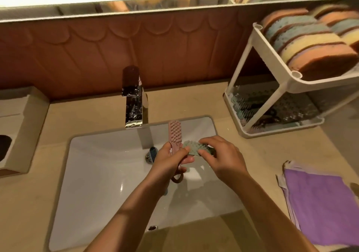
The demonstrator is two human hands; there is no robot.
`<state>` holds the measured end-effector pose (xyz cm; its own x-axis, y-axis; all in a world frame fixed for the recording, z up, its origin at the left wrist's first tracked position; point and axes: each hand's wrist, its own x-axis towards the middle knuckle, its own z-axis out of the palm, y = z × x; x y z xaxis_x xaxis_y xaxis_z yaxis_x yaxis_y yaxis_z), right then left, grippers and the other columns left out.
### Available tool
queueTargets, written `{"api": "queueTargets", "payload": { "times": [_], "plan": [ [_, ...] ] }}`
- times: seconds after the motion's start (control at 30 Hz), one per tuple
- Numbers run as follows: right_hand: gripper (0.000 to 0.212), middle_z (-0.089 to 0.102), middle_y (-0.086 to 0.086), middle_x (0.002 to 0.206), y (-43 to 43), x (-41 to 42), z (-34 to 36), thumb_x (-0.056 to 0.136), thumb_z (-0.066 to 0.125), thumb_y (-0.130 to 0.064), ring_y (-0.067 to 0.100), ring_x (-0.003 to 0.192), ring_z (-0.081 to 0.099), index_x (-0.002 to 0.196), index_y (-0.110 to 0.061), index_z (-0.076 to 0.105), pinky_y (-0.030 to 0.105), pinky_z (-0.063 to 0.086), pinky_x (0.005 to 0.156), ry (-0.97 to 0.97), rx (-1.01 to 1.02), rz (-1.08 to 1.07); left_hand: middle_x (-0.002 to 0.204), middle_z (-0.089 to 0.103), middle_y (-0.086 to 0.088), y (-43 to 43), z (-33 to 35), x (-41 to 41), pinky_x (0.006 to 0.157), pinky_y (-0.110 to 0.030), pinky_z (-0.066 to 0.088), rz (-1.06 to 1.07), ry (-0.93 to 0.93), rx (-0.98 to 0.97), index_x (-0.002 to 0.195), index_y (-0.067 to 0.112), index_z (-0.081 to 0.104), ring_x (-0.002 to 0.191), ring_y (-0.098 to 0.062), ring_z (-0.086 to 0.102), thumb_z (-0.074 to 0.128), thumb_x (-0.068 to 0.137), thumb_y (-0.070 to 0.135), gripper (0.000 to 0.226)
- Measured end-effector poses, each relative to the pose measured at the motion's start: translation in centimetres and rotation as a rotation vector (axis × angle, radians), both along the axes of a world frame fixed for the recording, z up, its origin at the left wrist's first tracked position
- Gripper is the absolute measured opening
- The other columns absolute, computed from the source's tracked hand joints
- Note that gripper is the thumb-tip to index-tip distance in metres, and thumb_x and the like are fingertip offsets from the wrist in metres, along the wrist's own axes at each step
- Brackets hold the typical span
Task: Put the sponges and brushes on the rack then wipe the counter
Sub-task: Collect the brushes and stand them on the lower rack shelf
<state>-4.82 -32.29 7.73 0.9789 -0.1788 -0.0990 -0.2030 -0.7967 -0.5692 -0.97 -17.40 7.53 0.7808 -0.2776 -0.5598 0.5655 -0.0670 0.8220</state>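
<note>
Over the white sink, my left hand grips a pink brush by its handle, bristle head pointing up and away. My right hand holds a green brush lying sideways, its end touching the fingertips of my left hand. A dark loop hangs below the pink brush's handle. At the right stands a white two-tier rack. Its top tier holds several sponges on edge. Its bottom tier holds several brushes.
A chrome faucet rises behind the sink, and the drain lies just left of my left hand. A folded purple cloth lies on the beige counter at the right. A box sits at the left edge.
</note>
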Motion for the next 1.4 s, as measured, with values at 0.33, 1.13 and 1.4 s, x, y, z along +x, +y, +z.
{"api": "queueTargets", "payload": {
  "times": [0.33,1.13,1.4],
  "plan": [
    [0.030,0.061,-0.001,0.123,-10.3,-0.2,-1.4,0.089,0.060,-0.028,0.021,0.109,0.058,0.118,-0.024,0.062,0.039,0.050,0.086,0.049,-0.094,-0.241,0.091,0.062,-0.006,-6.2,-0.3,2.1,0.064,-0.028,0.049,-0.159,0.108,0.036,0.095,0.018,0.057,0.081,-0.017,0.062,0.039,0.099,0.027,0.020],
    [0.028,0.056,0.016,0.131,-26.7,8.7,-6.1,0.090,0.054,-0.009,0.034,0.123,0.047,0.117,-0.006,0.062,0.040,0.039,0.104,0.214,-0.153,-0.246,0.097,0.058,-0.010,-12.5,-1.4,1.9,0.067,-0.028,0.052,-0.227,0.131,0.044,0.092,0.018,0.059,0.083,-0.020,0.058,0.038,0.099,0.033,0.027],
    [0.026,0.050,0.017,0.134,-27.2,8.6,-7.4,0.088,0.059,-0.012,0.034,0.126,0.044,0.113,-0.008,0.067,0.041,0.035,0.108,0.207,-0.117,-0.217,0.094,0.057,-0.010,-12.5,-1.6,2.4,0.067,-0.030,0.050,-0.206,0.144,0.017,0.091,0.018,0.058,0.080,-0.020,0.056,0.038,0.099,0.032,0.026]
  ]
}}
